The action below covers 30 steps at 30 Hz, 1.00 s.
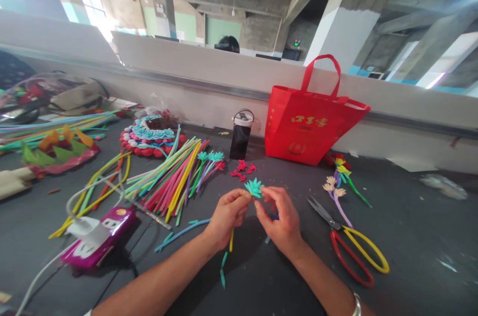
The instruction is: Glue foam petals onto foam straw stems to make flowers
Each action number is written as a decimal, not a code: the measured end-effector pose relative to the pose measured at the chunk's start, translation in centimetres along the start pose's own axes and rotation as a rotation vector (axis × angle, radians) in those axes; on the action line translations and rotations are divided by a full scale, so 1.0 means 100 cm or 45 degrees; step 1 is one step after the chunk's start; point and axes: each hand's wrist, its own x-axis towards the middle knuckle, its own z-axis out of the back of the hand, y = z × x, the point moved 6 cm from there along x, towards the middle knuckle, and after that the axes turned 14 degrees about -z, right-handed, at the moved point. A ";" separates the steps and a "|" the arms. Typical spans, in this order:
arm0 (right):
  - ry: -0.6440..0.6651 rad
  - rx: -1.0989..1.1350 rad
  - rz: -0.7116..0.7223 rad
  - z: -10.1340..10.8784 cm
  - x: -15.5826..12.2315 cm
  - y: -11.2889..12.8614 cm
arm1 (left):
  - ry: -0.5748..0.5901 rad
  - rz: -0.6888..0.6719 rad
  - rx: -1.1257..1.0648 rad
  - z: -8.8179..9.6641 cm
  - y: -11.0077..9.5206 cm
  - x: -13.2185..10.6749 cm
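Both of my hands meet over the dark table and pinch a small teal pipe-cleaner flower (254,187). My left hand (226,216) grips it from the left, with a yellow stem hanging below the fingers. My right hand (281,219) holds the flower's base from the right, fingers curled; a bit of blue shows under it. Small red pipe-cleaner pieces (242,168) lie just beyond the flower.
Scissors with red and yellow handles (347,241) lie to the right. A bundle of coloured pipe cleaners (172,176) lies to the left, near a purple glue gun (99,239). A red tote bag (311,124), a black bottle (241,137) and finished flowers (339,181) stand behind.
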 end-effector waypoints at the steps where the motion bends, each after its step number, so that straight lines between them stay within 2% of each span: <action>1: -0.012 -0.024 0.024 0.000 -0.001 0.000 | -0.005 0.003 0.004 0.000 0.000 0.000; 9: -0.005 -0.088 -0.030 -0.003 -0.001 -0.006 | -0.068 -0.039 0.107 -0.001 -0.005 -0.001; 15: -0.101 -0.078 -0.119 -0.001 -0.003 -0.010 | -0.057 -0.133 0.254 0.002 -0.007 0.001; 24: -0.145 -0.134 -0.095 0.001 -0.003 -0.005 | -0.066 -0.170 0.313 0.001 -0.010 0.001; 30: -0.106 -0.042 -0.117 0.004 -0.003 -0.004 | -0.086 -0.216 0.307 0.001 -0.012 0.001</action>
